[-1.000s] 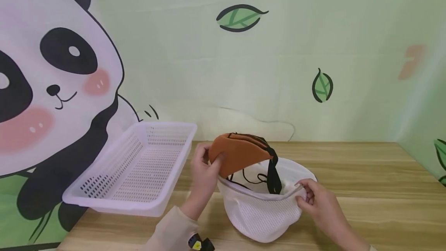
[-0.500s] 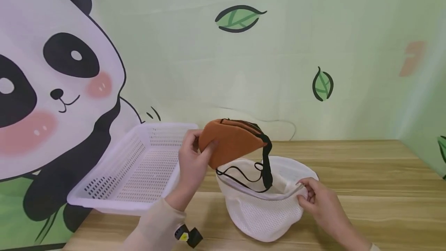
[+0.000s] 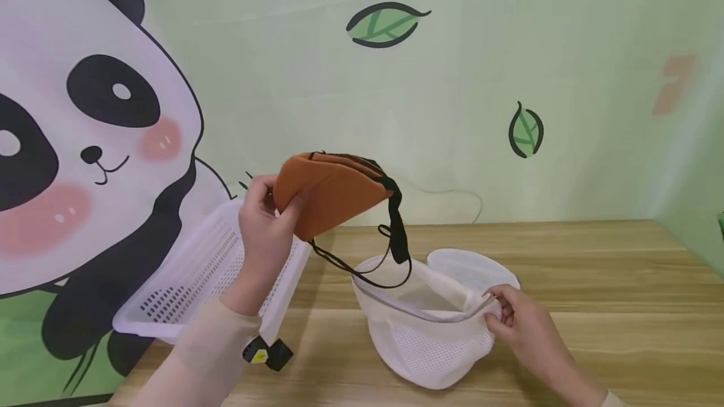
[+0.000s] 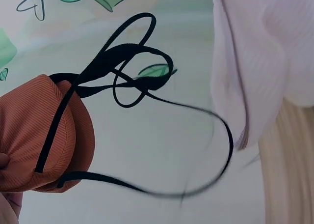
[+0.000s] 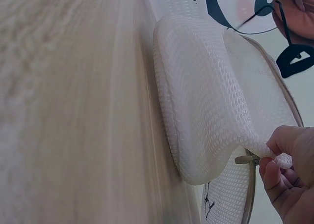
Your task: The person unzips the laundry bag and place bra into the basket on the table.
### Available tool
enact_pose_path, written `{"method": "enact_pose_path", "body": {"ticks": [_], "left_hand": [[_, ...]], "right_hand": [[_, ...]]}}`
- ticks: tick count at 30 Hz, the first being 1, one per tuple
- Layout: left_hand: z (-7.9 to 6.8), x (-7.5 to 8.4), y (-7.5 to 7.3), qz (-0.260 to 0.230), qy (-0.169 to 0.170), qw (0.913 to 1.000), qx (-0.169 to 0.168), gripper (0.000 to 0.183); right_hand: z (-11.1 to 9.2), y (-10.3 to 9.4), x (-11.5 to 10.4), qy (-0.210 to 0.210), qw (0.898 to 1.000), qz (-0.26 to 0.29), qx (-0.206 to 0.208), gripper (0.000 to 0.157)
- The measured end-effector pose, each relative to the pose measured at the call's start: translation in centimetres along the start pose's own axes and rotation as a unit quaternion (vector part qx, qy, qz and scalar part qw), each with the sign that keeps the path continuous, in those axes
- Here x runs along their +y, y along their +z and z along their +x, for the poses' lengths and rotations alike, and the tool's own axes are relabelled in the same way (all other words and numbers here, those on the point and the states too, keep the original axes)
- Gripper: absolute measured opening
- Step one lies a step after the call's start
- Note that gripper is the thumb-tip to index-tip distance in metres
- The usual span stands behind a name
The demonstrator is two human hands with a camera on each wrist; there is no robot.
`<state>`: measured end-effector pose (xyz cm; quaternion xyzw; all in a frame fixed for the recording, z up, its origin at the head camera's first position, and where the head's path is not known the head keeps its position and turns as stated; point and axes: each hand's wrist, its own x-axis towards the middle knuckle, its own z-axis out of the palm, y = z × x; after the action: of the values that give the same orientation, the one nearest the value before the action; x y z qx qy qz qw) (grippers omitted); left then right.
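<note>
In the head view my left hand (image 3: 268,225) pinches an orange bra (image 3: 334,196), folded cup on cup, by its left end. Its black straps (image 3: 398,231) dangle over a white mesh laundry bag (image 3: 430,344), the lowest loop overlapping the bag's mouth. The ribbed cups (image 4: 44,130) and looping straps fill the left part of the left wrist view. My right hand (image 3: 520,328) pinches the zippered rim of the bag, which stands on the table with its mouth open and its round lid folded back. A zipper pull (image 5: 244,159) shows beside my right fingertips.
A white perforated plastic basket (image 3: 153,328) stands at the left on the wooden table (image 3: 611,281), partly behind my left forearm. A green wall sheet (image 3: 441,112) with a panda and leaves rises along the table's back edge.
My left hand has lifted the bra up and leftward, drawing its straps out of the bag, towards the basket side. The right hand keeps its grip on the bag's rim, nearly still.
</note>
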<state>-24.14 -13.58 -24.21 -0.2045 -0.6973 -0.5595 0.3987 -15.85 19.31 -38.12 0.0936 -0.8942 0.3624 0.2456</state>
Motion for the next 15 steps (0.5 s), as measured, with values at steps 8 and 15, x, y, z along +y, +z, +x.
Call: {"method": "enact_pose_path", "body": {"ticks": [8,15], "left_hand": [[2.0,0.1,-2.6,0.049,-0.015,0.9982,0.03,0.022],[3.2,-0.5,-5.3,0.124,-0.017,0.991,0.049,0.026]], "right_hand": [[0.0,0.3,0.2,-0.003,1.0,-0.002,-0.004,0.027],[0.1,0.5,0.4,-0.005,1.0,-0.003,-0.001,0.026]]}}
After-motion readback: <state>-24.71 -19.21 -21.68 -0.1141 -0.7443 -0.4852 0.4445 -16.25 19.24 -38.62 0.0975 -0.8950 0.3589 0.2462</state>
